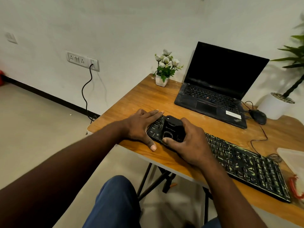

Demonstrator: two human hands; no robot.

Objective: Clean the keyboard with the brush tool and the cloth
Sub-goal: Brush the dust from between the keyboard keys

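A long black keyboard (243,163) streaked with pale green dust lies diagonally across the wooden table (134,102). My right hand (190,142) grips a black brush tool (172,129) and holds it down on the keyboard's left end. My left hand (141,127) lies flat with straight fingers over the keyboard's left edge, thumb on the table. A pale cloth (292,162) lies at the right edge of the table, partly cut off by the frame.
An open black laptop (217,89) stands at the back of the table, with a black mouse (258,116) and its cable beside it. A small white flower pot (162,79) stands back left. A larger white plant pot (274,106) stands far right. A red item (294,188) lies by the cloth.
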